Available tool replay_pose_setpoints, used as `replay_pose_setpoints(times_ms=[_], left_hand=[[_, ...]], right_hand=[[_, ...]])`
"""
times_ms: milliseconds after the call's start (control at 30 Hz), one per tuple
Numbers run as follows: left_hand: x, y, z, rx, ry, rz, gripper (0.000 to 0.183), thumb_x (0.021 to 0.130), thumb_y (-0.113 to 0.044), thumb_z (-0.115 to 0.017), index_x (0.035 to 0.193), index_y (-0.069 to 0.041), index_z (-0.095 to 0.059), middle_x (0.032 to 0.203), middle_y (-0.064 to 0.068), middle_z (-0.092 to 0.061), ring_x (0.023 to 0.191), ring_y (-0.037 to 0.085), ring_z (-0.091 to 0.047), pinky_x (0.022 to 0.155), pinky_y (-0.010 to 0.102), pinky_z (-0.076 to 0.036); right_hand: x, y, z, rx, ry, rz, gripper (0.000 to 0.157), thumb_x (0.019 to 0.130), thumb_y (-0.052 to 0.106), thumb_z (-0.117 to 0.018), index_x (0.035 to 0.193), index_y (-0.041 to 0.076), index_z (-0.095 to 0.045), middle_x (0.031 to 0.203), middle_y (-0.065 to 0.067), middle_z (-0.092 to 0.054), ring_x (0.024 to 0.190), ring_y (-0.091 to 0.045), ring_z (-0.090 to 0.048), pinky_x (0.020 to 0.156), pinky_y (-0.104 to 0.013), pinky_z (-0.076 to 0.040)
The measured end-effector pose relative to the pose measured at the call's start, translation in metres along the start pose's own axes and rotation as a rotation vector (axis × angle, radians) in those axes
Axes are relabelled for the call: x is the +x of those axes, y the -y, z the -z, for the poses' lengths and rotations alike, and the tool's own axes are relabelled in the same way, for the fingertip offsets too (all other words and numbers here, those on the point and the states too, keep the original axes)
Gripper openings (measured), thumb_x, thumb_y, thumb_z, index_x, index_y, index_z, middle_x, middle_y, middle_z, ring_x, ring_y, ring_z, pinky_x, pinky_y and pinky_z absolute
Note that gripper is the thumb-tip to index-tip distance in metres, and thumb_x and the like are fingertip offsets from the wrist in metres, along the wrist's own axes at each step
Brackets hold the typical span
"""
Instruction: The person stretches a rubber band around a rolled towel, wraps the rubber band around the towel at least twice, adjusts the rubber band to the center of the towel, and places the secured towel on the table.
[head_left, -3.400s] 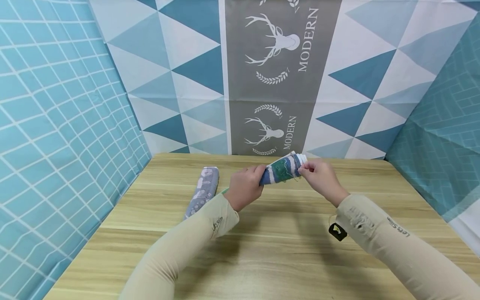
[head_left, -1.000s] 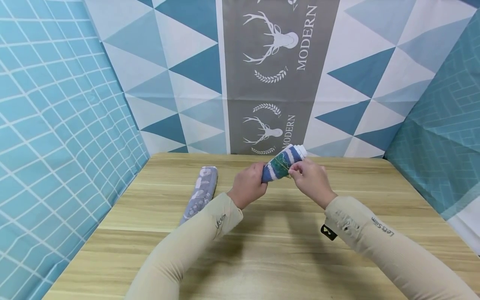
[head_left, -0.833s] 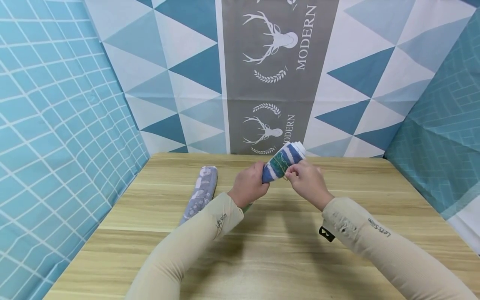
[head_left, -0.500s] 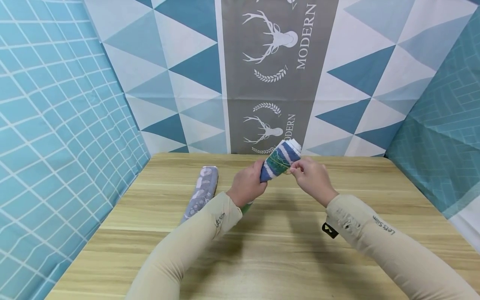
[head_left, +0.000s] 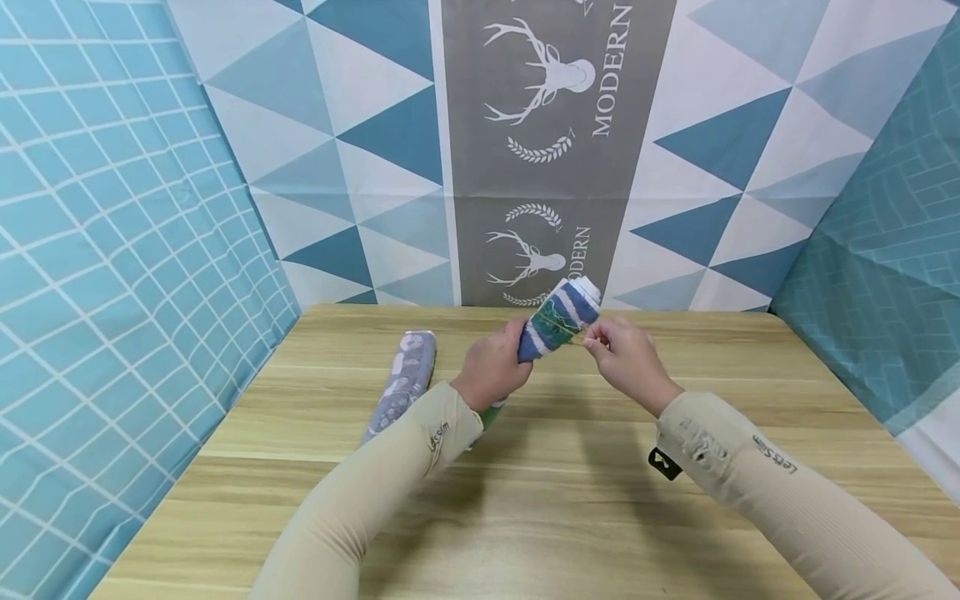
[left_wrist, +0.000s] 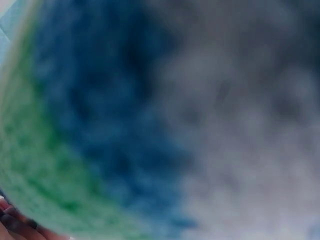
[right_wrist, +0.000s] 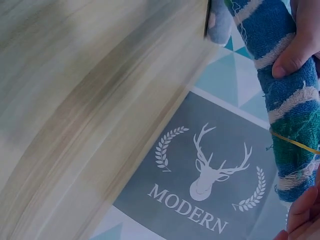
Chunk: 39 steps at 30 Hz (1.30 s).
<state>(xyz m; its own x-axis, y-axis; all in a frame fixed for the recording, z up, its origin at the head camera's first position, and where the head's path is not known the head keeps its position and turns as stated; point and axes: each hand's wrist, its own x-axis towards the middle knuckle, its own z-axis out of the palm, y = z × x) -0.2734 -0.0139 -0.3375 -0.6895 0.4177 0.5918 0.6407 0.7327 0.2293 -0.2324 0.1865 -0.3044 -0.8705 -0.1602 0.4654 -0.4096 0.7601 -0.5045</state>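
Observation:
My left hand (head_left: 491,364) grips a rolled towel (head_left: 557,323) with blue, white and green stripes, held tilted above the table, its white end up and to the right. In the right wrist view, the left thumb presses on the blue part of the roll. A thin yellow rubber band (right_wrist: 297,143) crosses the green stripe near that end. My right hand (head_left: 630,358) pinches the band and pulls it taut, just off the towel's side. Loose threads hang from the cloth. Blurred towel (left_wrist: 115,110) fills most of the left wrist view, with fingers at its lower left corner.
A second rolled towel (head_left: 405,379), grey with white figures, lies on the wooden table (head_left: 540,517) left of my left forearm, which hides its near end. A patterned backdrop (head_left: 525,167) rises behind the table. A black tag (head_left: 664,463) shows under my right cuff.
The towel's free end has swung upward, so the roll tilts more steeply. My right hand has gone from its end to its side, and the yellow band now shows across the green stripe.

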Motion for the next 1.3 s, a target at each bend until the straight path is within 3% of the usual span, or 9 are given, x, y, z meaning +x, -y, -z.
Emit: replay_pose_setpoints(times_ms=[200,400,533,667,900,1000,1100,1200,1300], left_hand=[[0.0,0.003,-0.001,-0.001,0.013,-0.016,0.062,0.079,-0.012,-0.07,0.136,-0.005,-0.046,0.095,0.015,-0.068,0.07,0.024,-0.064,0.057,0.039,-0.052],[0.0,0.003,0.002,0.019,0.014,-0.037,0.062,0.079,-0.008,-0.068,0.138,-0.009,-0.049,0.103,0.016,-0.068,0.07,0.025,-0.064,0.056,0.04,-0.052],[0.001,0.002,0.005,0.038,0.02,-0.012,0.061,0.08,-0.007,-0.068,0.138,-0.011,-0.05,0.102,0.016,-0.068,0.067,0.025,-0.063,0.055,0.04,-0.052],[0.003,0.002,0.006,0.048,0.025,0.004,0.06,0.08,-0.007,-0.066,0.138,-0.012,-0.051,0.093,0.017,-0.067,0.062,0.024,-0.06,0.052,0.039,-0.051],[0.006,0.006,0.006,0.073,0.016,0.034,0.057,0.079,-0.005,-0.064,0.135,-0.015,-0.055,0.085,0.015,-0.066,0.058,0.021,-0.055,0.05,0.037,-0.048],[0.007,0.007,0.006,0.076,0.014,0.034,0.057,0.078,-0.004,-0.064,0.133,-0.015,-0.057,0.086,0.015,-0.066,0.059,0.021,-0.055,0.05,0.037,-0.049],[0.007,0.008,0.006,0.088,0.009,0.034,0.056,0.077,-0.003,-0.065,0.132,-0.015,-0.058,0.085,0.017,-0.066,0.057,0.021,-0.053,0.048,0.037,-0.048],[0.008,0.01,0.006,0.108,-0.005,0.032,0.055,0.077,-0.003,-0.064,0.13,-0.014,-0.06,0.083,0.018,-0.065,0.054,0.019,-0.049,0.045,0.035,-0.047],[0.008,0.014,0.006,0.12,-0.026,0.031,0.054,0.076,-0.001,-0.064,0.128,-0.014,-0.062,0.08,0.018,-0.064,0.051,0.018,-0.046,0.042,0.034,-0.044]], right_hand=[[-0.003,0.0,0.001,-0.012,0.02,-0.005,0.011,0.091,0.004,-0.06,0.08,0.003,-0.06,0.075,-0.006,-0.048,0.068,-0.022,-0.044,0.066,-0.039,-0.031],[-0.002,-0.002,0.001,-0.021,0.001,0.017,0.012,0.091,0.002,-0.059,0.079,0.003,-0.059,0.075,-0.007,-0.048,0.068,-0.023,-0.043,0.068,-0.041,-0.031],[-0.002,-0.003,-0.002,0.068,0.021,0.087,0.015,0.093,-0.005,-0.054,0.078,0.001,-0.052,0.076,-0.007,-0.045,0.071,-0.023,-0.041,0.067,-0.039,-0.033],[-0.003,-0.002,-0.006,0.21,0.109,0.166,0.015,0.095,-0.007,-0.048,0.081,0.0,-0.046,0.081,-0.01,-0.05,0.074,-0.024,-0.047,0.067,-0.036,-0.041],[-0.007,0.0,-0.006,0.313,0.181,0.207,0.014,0.096,-0.007,-0.045,0.084,0.0,-0.042,0.107,-0.026,-0.058,0.102,-0.039,-0.056,0.074,-0.04,-0.043],[-0.007,0.0,-0.007,0.35,0.216,0.252,0.013,0.096,-0.007,-0.044,0.084,0.0,-0.044,0.094,-0.019,-0.06,0.082,-0.024,-0.057,0.067,-0.033,-0.042],[-0.008,-0.002,-0.008,0.378,0.258,0.298,0.014,0.095,-0.007,-0.044,0.084,0.0,-0.045,0.075,-0.004,-0.05,0.063,-0.012,-0.041,0.058,-0.027,-0.037],[-0.01,-0.002,-0.008,0.395,0.288,0.301,0.014,0.096,-0.007,-0.044,0.084,0.001,-0.045,0.068,0.004,-0.036,0.059,-0.009,-0.034,0.056,-0.027,-0.033],[-0.011,-0.002,-0.008,0.398,0.303,0.291,0.015,0.096,-0.007,-0.044,0.084,0.002,-0.044,0.068,0.004,-0.034,0.059,-0.009,-0.033,0.057,-0.026,-0.031]])
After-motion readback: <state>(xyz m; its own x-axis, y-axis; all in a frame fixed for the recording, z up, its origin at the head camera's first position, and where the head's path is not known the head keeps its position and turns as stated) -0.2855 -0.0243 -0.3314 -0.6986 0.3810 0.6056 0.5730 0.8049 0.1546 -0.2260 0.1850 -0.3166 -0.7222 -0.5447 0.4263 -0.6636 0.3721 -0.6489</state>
